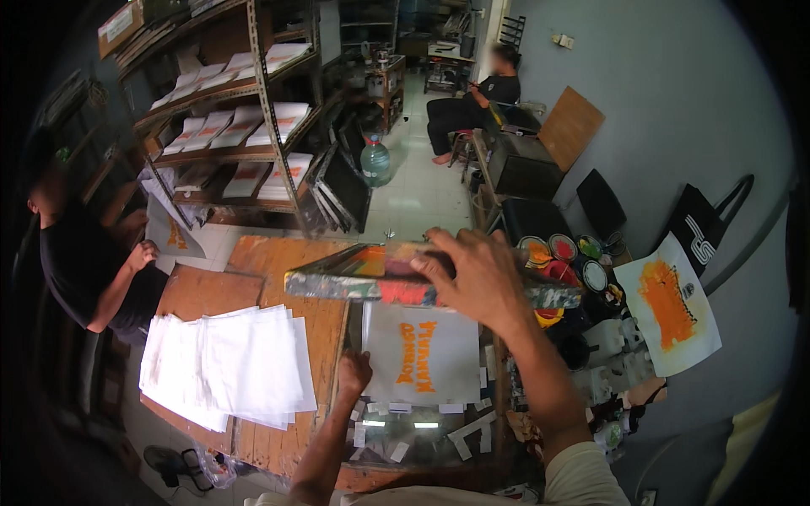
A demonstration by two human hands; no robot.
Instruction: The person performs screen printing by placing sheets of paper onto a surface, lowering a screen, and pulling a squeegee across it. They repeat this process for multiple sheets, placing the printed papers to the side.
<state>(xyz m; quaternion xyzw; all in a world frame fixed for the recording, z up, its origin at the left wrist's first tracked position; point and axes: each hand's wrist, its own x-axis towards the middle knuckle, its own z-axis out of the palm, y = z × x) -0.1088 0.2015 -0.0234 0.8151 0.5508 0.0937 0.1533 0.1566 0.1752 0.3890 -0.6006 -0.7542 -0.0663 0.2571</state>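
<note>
My right hand (474, 271) grips the near edge of a paint-smeared screen printing frame (337, 282), holding it tilted up off the bench. Under the frame lies a white bag (422, 354) freshly printed with orange lettering. My left hand (353, 373) is closed and presses on the bag's lower left corner. A fanned stack of blank white bags (228, 363) rests on the wooden bench (278, 438) to the left of that hand.
A person in a black shirt (80, 261) stands at left holding a printed bag (173, 232). Ink pots (561, 249) crowd the right side beside an orange-stained sheet (671, 308). Metal shelves (245, 110) hold printed stacks. Another person (477, 97) sits at the back.
</note>
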